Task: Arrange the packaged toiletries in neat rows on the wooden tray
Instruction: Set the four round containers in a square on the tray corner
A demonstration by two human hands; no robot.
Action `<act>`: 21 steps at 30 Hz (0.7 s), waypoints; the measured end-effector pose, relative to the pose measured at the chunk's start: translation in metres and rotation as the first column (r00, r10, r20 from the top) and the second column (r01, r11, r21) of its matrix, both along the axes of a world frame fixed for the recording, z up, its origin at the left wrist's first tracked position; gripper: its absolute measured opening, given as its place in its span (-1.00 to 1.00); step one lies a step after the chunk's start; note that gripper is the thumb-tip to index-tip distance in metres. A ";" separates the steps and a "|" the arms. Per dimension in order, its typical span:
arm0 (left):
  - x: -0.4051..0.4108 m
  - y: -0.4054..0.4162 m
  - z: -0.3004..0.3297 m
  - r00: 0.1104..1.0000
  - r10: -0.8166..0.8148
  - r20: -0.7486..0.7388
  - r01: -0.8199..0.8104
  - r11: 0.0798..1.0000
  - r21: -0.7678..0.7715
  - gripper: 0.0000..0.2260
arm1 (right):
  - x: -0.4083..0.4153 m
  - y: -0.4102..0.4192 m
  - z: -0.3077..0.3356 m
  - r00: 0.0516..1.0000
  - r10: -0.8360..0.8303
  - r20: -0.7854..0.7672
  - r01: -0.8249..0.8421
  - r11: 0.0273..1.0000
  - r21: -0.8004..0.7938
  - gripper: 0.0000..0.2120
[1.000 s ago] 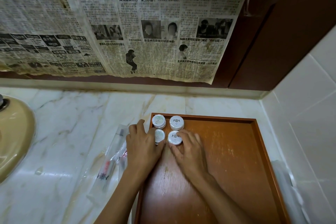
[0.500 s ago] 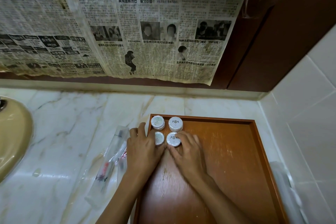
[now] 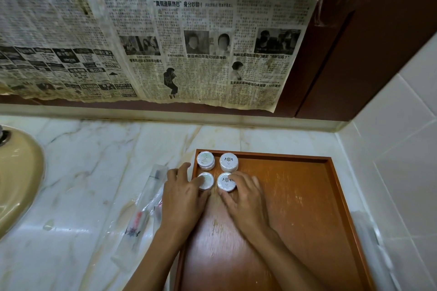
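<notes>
The tray [image 3: 307,196] lies on the bench [image 3: 94,160], its far right side near the corner of the walls. Both hands rest in the tray's far left corner: the left hand [image 3: 182,198] over the tray's left rim, the right hand [image 3: 243,198] just right of it. Two round packets sit at the fingertips, one under the left hand's fingers [image 3: 205,181], one touching the right hand's fingers [image 3: 226,182]. Beyond the hands stand two more packets [image 3: 205,160] [image 3: 228,162], side by side against the far rim. Left of the left hand, on the bench, lie wrapped sachets [image 3: 142,212]. Far left of both hands is the basin [image 3: 16,177]. A newspaper [image 3: 153,30] hangs on the wall beyond.
</notes>
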State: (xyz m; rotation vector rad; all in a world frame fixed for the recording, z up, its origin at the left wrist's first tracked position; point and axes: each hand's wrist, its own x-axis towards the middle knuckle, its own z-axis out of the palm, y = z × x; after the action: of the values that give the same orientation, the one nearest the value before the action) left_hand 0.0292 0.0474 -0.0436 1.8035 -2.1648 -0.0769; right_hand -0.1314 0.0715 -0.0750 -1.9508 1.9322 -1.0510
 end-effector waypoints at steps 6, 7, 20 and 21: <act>-0.001 0.000 -0.002 1.000 -0.010 0.013 0.010 1.000 0.002 -0.80 | 0.000 0.001 0.001 1.000 -0.007 -0.018 0.007 1.000 -0.003 -0.64; 0.000 0.000 -0.002 1.000 -0.008 0.012 0.008 1.000 0.000 -0.79 | 0.000 0.001 0.001 1.000 -0.006 -0.018 0.006 1.000 -0.004 -0.64; 0.003 0.001 0.001 0.999 -0.039 0.015 0.039 0.999 0.023 -0.81 | -0.001 0.002 -0.001 1.000 -0.010 -0.002 0.010 1.000 -0.001 -0.66; 0.003 0.002 0.000 0.999 -0.040 0.011 0.040 0.999 0.023 -0.81 | -0.001 0.002 0.000 1.000 -0.009 -0.007 0.009 1.000 0.002 -0.66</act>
State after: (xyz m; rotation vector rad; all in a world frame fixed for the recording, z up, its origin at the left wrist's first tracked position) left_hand 0.0320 0.0491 -0.0431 1.7774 -2.2172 -0.1007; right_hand -0.1322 0.0733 -0.0748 -1.9485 1.9466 -1.0457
